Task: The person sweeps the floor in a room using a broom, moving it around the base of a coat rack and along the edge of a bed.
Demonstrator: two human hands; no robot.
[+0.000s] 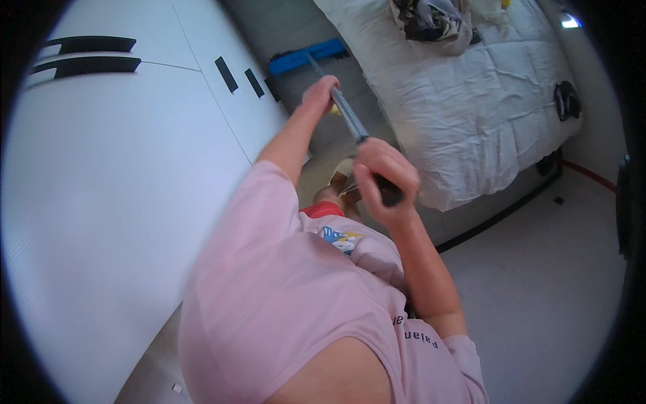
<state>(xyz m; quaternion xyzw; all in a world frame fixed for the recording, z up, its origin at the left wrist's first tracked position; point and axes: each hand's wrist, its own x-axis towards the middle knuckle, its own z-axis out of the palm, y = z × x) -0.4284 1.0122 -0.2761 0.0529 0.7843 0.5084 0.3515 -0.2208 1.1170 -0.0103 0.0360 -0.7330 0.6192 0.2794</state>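
Observation:
A push broom with a grey metal pole runs from my hands away to the floor ahead. Lower on the pole, my left hand is wrapped around it. My right hand grips the top end, where a black handle grip shows below the fingers. The blue broom head with dark bristles rests on the grey floor, between the wardrobe and the bed. Something small and yellow shows beside the pole, partly hidden by my left hand.
White wardrobe doors with black handles rise close on my left. A bed with a white quilt stands right, bearing piled cloth items and a black object. My light-coloured shoe is below the pole.

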